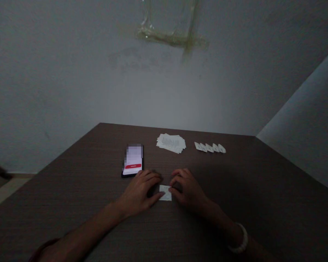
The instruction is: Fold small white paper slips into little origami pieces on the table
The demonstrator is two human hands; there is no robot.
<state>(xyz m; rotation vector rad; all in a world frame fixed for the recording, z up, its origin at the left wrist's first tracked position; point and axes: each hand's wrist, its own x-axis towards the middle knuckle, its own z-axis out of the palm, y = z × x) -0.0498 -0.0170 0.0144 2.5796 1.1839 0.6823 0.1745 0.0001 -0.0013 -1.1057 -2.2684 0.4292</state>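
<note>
A small square of printed white paper [165, 196] lies on the dark wooden table in front of me. My left hand [140, 191] rests at its left side, fingers stretched and apart, with the thumb tip touching the paper's left edge. On the other side, my right hand [188, 191] has its fingers curled. Its thumb and forefinger come close together at the paper's upper right corner and appear to pinch it. The left fingertips lie just below the phone [133, 160], whose screen is lit with a red bar near the bottom.
Beyond my hands lies a loose pile of printed paper sheets [171, 142]. Right of it, several small folded white papers [210, 147] overlap in a row. The table [84, 163] meets a grey wall [71, 72] at the back. A white bracelet [243, 238] circles my right wrist.
</note>
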